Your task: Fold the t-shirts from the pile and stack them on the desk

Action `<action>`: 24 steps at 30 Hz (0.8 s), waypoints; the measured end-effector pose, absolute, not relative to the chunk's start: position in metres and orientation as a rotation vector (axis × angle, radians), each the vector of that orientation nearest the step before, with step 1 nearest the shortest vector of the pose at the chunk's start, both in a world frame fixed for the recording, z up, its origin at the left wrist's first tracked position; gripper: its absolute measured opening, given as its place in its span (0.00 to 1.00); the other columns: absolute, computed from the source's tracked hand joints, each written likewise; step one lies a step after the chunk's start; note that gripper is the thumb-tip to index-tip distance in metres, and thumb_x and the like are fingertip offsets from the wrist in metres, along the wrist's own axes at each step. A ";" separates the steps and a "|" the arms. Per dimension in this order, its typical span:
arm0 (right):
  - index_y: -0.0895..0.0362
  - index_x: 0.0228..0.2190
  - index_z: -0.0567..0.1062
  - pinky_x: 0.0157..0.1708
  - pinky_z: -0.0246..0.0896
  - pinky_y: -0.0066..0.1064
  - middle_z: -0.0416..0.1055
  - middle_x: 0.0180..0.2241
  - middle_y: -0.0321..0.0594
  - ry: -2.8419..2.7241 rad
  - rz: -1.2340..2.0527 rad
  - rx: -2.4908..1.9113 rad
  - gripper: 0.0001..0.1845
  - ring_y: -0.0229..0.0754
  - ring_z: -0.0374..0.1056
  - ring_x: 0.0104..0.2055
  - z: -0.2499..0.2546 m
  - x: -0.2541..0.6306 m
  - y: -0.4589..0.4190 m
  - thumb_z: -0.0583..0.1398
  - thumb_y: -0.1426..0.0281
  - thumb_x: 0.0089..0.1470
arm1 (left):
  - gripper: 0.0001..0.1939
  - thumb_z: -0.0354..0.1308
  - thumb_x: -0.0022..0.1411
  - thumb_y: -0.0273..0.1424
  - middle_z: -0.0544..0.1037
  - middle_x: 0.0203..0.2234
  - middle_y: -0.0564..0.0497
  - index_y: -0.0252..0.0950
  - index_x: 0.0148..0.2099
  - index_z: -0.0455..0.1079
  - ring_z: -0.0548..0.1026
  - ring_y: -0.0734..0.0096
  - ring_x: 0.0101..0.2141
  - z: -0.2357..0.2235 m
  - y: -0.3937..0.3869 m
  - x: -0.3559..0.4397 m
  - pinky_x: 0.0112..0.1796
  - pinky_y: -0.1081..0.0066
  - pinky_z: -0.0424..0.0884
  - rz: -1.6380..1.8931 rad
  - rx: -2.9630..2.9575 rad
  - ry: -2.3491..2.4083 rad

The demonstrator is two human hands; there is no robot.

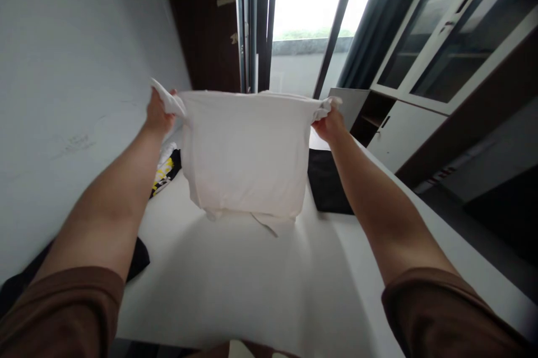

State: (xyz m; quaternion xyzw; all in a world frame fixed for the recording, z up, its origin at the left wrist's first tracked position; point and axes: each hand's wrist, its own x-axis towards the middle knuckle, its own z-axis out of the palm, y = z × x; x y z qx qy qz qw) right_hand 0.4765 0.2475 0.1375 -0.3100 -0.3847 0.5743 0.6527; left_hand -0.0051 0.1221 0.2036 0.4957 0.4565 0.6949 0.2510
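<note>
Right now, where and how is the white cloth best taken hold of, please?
Probably by the two upper corners of the white cloth, left hand from the left side, right hand from the right: the top edge stretches nearly straight between them, and the rest hangs below.

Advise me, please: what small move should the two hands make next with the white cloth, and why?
I would probably lower the white cloth onto the table, hands level. The left hand and right hand grip its upper ends, its top edge is drawn nearly straight, and its lower part hangs down with few large folds.
</note>
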 end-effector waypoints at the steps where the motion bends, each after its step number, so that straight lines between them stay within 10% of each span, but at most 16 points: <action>1: 0.54 0.36 0.69 0.49 0.67 0.28 0.71 0.23 0.24 -0.872 1.302 -0.890 0.19 0.28 0.65 0.28 0.121 0.472 0.247 0.44 0.60 0.70 | 0.14 0.42 0.78 0.35 0.77 0.31 0.59 0.30 0.44 0.61 0.74 0.78 0.38 0.176 0.120 0.005 0.49 0.67 0.72 1.852 1.314 1.309; 4: 0.56 0.37 0.68 0.41 0.71 0.29 0.70 0.24 0.26 -0.996 1.317 -1.233 0.08 0.31 0.65 0.26 0.068 0.464 0.234 0.53 0.65 0.67 | 0.13 0.65 0.61 0.22 0.77 0.30 0.56 0.34 0.35 0.61 0.75 0.74 0.40 0.096 0.111 0.027 0.52 0.71 0.68 1.725 1.272 1.467; 9: 0.56 0.37 0.66 0.35 0.72 0.32 0.70 0.29 0.33 -1.109 1.208 -1.493 0.05 0.35 0.69 0.28 -0.002 0.470 0.215 0.56 0.67 0.63 | 0.12 0.67 0.51 0.19 0.79 0.37 0.47 0.34 0.31 0.66 0.74 0.60 0.51 0.018 0.090 0.068 0.58 0.67 0.61 1.459 1.437 1.587; 17: 0.55 0.35 0.73 0.53 0.62 0.35 0.72 0.43 0.46 -1.616 0.454 -1.569 0.06 0.45 0.67 0.47 -0.022 0.458 0.206 0.57 0.67 0.59 | 0.12 0.58 0.65 0.37 0.79 0.45 0.46 0.42 0.48 0.77 0.76 0.57 0.44 0.006 0.005 0.159 0.48 0.63 0.68 0.528 2.360 1.240; 24: 0.54 0.37 0.79 0.41 0.60 0.30 0.79 0.36 0.43 -2.390 0.388 -1.457 0.16 0.45 0.72 0.39 -0.040 0.423 0.143 0.54 0.61 0.65 | 0.13 0.61 0.64 0.39 0.76 0.41 0.47 0.40 0.48 0.72 0.74 0.60 0.42 -0.009 -0.065 0.192 0.44 0.64 0.67 0.235 2.752 1.046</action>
